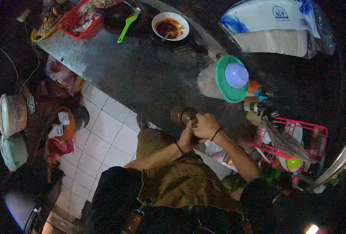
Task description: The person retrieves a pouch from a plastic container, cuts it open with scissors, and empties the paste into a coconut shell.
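At the near edge of the dark counter [141, 66], my two hands come together on a brown, rounded, glassy-looking object [177, 115]; its exact kind is too dark to make out. My left hand [185, 139] is closed against its near side, thumb pointing up. From the right, my right hand [206, 125] has its fingers curled over it, hiding part of the object. Each wrist has a dark band. Just beyond my right hand stands a clear tub with a green lid [221, 80], and a lilac bowl [236, 75] sits upside down on the lid.
Across the counter are a white bowl of dark red sauce [170, 26], a green-handled spoon [128, 27] and a red basket [79, 19]. A pack of brown paper [274, 41] lies at far right. A pink rack [321, 136] stands right; lidded tubs [13, 117] stand left.
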The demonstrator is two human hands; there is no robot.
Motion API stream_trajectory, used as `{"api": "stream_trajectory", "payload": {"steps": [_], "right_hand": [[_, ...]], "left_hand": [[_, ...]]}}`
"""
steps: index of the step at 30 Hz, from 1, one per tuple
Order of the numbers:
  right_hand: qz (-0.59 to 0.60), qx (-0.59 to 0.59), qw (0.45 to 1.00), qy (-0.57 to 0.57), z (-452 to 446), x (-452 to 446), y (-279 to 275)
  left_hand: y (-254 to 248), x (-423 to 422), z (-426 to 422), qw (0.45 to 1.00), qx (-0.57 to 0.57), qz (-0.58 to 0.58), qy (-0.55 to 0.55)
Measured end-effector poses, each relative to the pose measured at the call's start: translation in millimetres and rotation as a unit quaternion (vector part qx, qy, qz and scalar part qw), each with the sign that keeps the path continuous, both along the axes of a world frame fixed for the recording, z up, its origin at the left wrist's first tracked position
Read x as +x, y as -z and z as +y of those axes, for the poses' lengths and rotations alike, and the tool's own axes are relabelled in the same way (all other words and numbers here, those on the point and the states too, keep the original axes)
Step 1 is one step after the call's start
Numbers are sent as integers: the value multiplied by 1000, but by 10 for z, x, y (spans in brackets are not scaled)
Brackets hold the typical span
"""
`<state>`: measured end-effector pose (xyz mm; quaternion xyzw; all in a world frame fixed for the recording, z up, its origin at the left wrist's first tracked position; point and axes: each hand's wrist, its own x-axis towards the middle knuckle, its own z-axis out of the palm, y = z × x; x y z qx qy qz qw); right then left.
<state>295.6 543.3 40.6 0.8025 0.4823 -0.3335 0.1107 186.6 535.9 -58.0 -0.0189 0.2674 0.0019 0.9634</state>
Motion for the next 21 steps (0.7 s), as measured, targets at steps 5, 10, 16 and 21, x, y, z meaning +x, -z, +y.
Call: {"api": "stream_trajectory", "payload": {"steps": [5,10,16,21], "right_hand": [[-53,-3,998,19,-14,-36,-58],[-15,57,998,38,-104,37,-80],[59,198,978,40,-344,59,56],[-26,217,976,26,-289,-199,-112]], "left_hand": [[-75,-14,24,999,-24,-15,-17],[-300,-60,170,997,-49,-37,-49],[-267,-220,332,992,33,-111,46],[418,-460,520,843,381,-271,267]]}}
